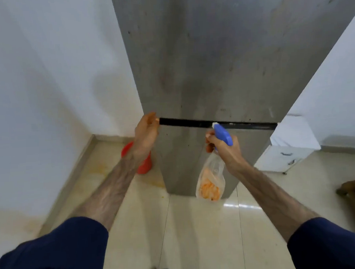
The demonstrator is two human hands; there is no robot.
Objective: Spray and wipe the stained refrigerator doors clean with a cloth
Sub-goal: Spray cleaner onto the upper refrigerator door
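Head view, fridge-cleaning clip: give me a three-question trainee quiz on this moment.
1. True or false: the right hand holds the spray bottle.
2. Where is the left hand? A) on the red bucket B) at the left end of the black gap between the refrigerator doors C) on the white cabinet
3. What colour is the bottle's trigger head?

Key: 1 true; 2 B; 3 blue.

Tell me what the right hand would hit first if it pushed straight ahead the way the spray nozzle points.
Most likely the fridge door, near the black gap between the doors. The right hand holds the spray bottle nozzle-first towards it; depth is unclear.
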